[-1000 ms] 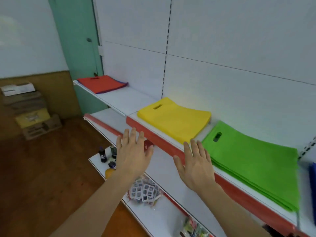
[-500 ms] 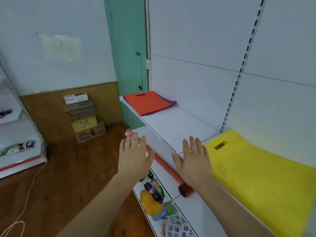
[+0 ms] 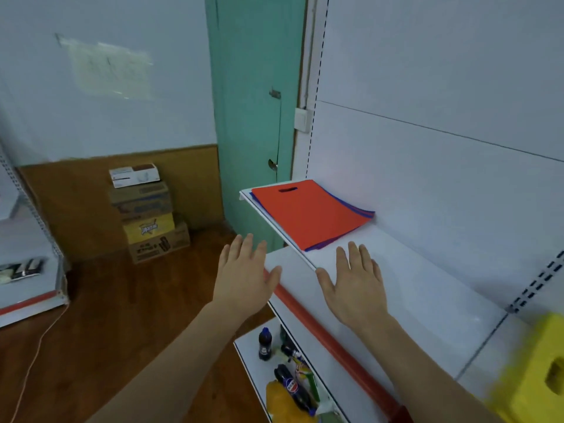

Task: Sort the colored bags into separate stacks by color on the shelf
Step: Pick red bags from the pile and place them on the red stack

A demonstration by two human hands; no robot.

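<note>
A stack of flat bags, a red bag (image 3: pixel 308 215) on top with blue bag edges (image 3: pixel 364 212) showing beneath, lies at the far left end of the white shelf (image 3: pixel 421 288). The corner of a yellow bag stack (image 3: pixel 537 374) shows blurred at the lower right. My left hand (image 3: pixel 244 273) hovers flat, fingers straight, in front of the shelf's edge, holding nothing. My right hand (image 3: pixel 355 285) is spread flat over the bare shelf, just short of the red bag, also holding nothing.
A red rail (image 3: pixel 332 340) trims the shelf's front. The lower shelf (image 3: pixel 250 349) holds soda bottles (image 3: pixel 265 343) and snack packs. Cardboard boxes (image 3: pixel 149 221) are stacked by the wall beside a green door (image 3: pixel 253 117). Another shelf unit (image 3: pixel 27 276) stands at the left.
The view has swung left along the shelf: the green stack has left the frame, the yellow one slid to the right edge, and the red stack is nearer. Both hands stay flat and hold nothing.
</note>
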